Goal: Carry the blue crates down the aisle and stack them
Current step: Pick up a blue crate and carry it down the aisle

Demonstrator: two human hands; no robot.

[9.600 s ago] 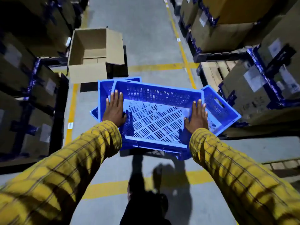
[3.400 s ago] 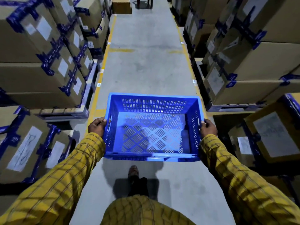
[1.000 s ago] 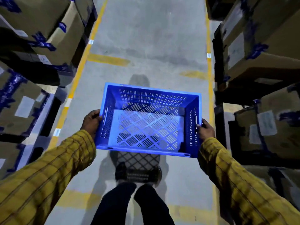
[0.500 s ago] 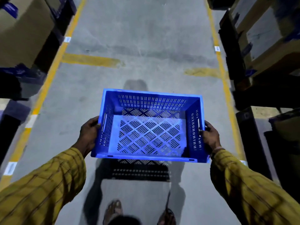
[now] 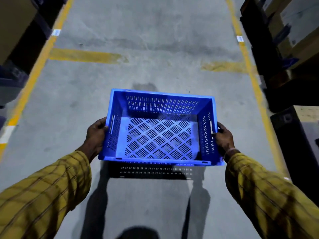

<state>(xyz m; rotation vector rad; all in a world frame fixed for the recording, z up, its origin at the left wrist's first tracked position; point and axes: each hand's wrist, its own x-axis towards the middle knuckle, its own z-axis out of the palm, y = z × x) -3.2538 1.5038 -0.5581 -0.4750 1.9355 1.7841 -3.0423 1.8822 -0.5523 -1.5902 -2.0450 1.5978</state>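
Note:
An empty blue crate (image 5: 119,104) with slotted walls and a lattice floor hangs level in front of me, above the grey aisle floor. My left hand (image 5: 95,135) grips its left short wall and my right hand (image 5: 224,138) grips its right short wall, both at the handle slots. Yellow checked sleeves cover both forearms. The crate's shadow falls on the floor just below its near edge. No other crate is in view.
Grey concrete aisle floor (image 5: 146,40) runs ahead between yellow lines (image 5: 39,62) on the left and right (image 5: 253,80). Stacked cardboard boxes (image 5: 293,31) on dark pallets stand at the right; more boxes and racking (image 5: 15,40) stand at the left.
I have walked forward along the aisle with the crate held the same way; the yellow cross marks on the floor have come nearer and the side boxes have slid past.

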